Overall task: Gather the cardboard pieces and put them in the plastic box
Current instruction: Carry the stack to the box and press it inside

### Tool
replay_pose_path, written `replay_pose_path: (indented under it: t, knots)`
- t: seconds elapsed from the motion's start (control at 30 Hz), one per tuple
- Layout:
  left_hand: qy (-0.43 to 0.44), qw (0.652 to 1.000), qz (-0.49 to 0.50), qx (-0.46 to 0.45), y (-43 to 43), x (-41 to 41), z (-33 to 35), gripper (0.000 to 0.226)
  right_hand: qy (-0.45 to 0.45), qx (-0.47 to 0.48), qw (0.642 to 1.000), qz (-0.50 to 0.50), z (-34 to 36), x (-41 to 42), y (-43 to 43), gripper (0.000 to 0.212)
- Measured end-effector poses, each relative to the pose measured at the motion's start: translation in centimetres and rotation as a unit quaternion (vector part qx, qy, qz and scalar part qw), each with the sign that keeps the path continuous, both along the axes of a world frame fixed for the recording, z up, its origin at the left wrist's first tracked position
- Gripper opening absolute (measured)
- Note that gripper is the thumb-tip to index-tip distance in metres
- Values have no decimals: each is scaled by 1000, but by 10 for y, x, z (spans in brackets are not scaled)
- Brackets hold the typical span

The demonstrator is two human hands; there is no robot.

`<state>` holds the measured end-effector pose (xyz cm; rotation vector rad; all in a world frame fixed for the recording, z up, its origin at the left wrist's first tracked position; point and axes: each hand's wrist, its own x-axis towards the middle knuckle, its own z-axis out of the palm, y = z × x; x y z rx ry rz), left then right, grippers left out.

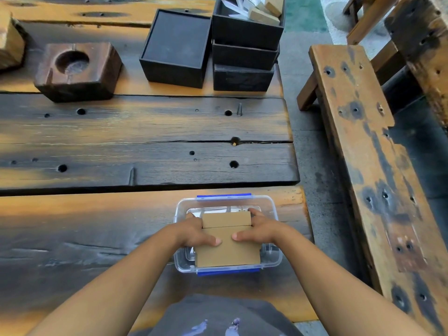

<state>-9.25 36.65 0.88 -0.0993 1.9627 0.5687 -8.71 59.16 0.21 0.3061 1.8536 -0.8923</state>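
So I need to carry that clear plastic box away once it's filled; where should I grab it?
Take the plastic box by its two short walls under the rim, one hand from each side. The blue clips sit on its near and far long edges, and the cardboard pieces stick up above the open top, so keep it level.
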Motion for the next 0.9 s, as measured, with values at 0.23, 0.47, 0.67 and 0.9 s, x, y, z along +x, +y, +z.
replay_pose_path:
  t: [0.23,0.47,0.67,0.9]
  knots:
    - [8,1000,13,6,0,2,3,85,14,13,1000,-11,3,4,-4,104]
    - [-7,998,70,-2,6,5,11,83,14,8,999,-30,8,6,-5,101]
    - [-49,967,246,52,10,15,19,63,26,2,997,-73,15,14,-6,68]
    - [-58,875,453,161,9,39,22,32,15,-39,958,-283,13,41,-1,49]
